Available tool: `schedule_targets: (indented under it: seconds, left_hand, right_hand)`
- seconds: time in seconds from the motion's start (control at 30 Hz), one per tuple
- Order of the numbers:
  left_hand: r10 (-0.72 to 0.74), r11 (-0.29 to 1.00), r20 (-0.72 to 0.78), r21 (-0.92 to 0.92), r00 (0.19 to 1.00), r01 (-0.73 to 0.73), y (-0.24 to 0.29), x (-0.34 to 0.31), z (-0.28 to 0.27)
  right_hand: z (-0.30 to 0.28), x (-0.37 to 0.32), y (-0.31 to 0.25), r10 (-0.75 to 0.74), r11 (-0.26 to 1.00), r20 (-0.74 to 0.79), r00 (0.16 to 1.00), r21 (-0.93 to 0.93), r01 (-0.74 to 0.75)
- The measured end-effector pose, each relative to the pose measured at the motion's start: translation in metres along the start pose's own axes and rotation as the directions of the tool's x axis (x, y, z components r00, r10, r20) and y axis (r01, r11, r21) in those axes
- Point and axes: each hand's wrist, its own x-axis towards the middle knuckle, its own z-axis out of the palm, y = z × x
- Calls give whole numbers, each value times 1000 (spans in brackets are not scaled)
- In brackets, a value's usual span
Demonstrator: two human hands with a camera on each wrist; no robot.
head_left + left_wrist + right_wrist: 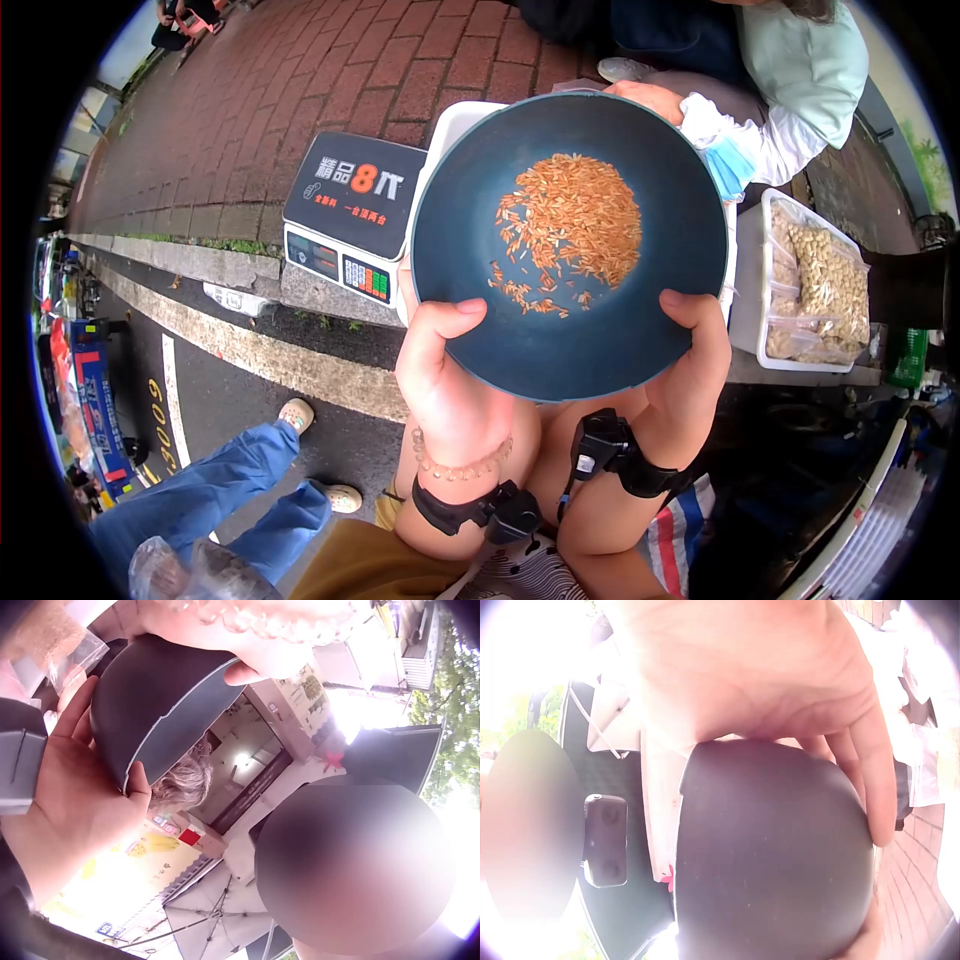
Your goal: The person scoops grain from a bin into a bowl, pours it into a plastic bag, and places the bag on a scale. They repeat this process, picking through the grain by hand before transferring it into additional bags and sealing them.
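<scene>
– Since the bowl is already up in both hands and holds the grain, lifting logs as done. What is left?

– Not determinable. The grain is loose in the bowl; no end state shows.

– State of the fingers?

– Left hand: gripping the bowl, thumb over the near-left rim. Right hand: gripping too, thumb over the near-right rim, fingers curved round the outer wall.

– Position of the grain relative to them?

– Inside, on the bottom, mostly beyond both thumbs. A thin scatter trails toward the left thumb; no contact seen. The wall separates grain from the outer fingers.

– Surroundings?

– Scale to the left of the bowl, white tray partly hidden behind it. Another person's hand is at the far rim; contact there, cannot tell.
</scene>
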Motion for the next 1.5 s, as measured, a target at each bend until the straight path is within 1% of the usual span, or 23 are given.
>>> schedule_targets:
  seconds: [0.07,0.1,0.2,0.23,0.27,0.37,0.47,0.57,0.63,0.67,0.73,0.77,0.83,0.87,0.93,0.97,1.07,1.13,1.2,1.27,1.33,1.47,1.5]
  left_hand:
    - [-7,999,-8,-38,1000,6,0,-1,0]
    - [-5,999,-11,-37,1000,5,0,0,0]
    - [18,1000,-21,-14,1000,-18,-2,1,2]
    - [20,1000,-63,16,998,-19,-2,0,7]
    - [24,999,-103,46,994,-19,-2,0,10]
    - [-22,998,-80,62,997,27,-2,4,9]
    - [1,996,-94,89,996,7,-3,5,9]
    - [-1,995,-126,97,992,13,-5,4,4]
    - [92,993,-11,69,996,-91,-7,4,0]
    - [94,994,-6,66,996,-93,-10,6,-3]
    - [103,990,-10,96,995,-101,-14,8,-7]
    - [101,990,-8,97,995,-100,-14,7,-6]
    - [63,994,-83,90,995,-56,-13,7,-5]
    - [51,996,-32,71,998,-49,-12,6,-5]
    - [63,994,-30,92,998,-60,-12,5,-6]
    - [73,991,-27,115,997,-69,-12,4,-7]
    - [85,987,-72,146,994,-73,-11,4,-6]
    - [97,985,-73,149,993,-85,-10,3,-3]
    - [111,983,-72,152,991,-99,-10,4,-4]
    - [97,991,-4,98,995,-96,-10,5,-6]
    - [107,992,-21,65,994,-105,-9,3,0]
    - [105,994,-31,-27,994,-106,-6,0,2]
    - [91,993,-20,-68,996,-92,-6,-1,3]
  right_hand:
    - [2,0,2,-3,1000,4,1000,28,3]
    - [3,1,3,-25,1000,-27,999,7,26]
    - [5,1,5,-57,998,-69,996,-24,56]
    - [5,1,5,-69,997,-81,994,-32,67]
    - [5,0,6,-68,997,-79,995,-32,66]
    - [5,2,6,-58,998,-81,995,-35,56]
    - [6,2,5,-60,997,-85,995,-54,55]
    - [1,4,11,-102,990,-59,993,-103,95]
    - [3,0,18,-307,952,13,952,3,307]
    - [5,2,15,-311,950,16,950,4,311]
    - [10,7,7,-242,962,108,964,-102,253]
    - [3,12,9,-248,931,95,964,-252,264]
    - [-6,15,14,-256,940,50,965,-220,261]
    - [-1,12,12,-257,940,51,965,-220,262]
    - [11,4,6,-183,974,-56,981,-147,173]
    - [9,3,7,-180,974,-61,982,-148,170]
    - [7,2,8,-154,978,-53,987,-151,145]
    - [15,-2,5,-117,989,-117,986,-100,105]
    - [9,0,6,-103,989,-107,989,-112,91]
    - [7,1,7,-90,989,-98,991,-126,78]
    - [9,2,8,-139,986,-102,985,-101,129]
    - [2,7,14,-152,984,-94,984,-111,141]
    - [2,7,14,-163,982,-49,985,-107,157]
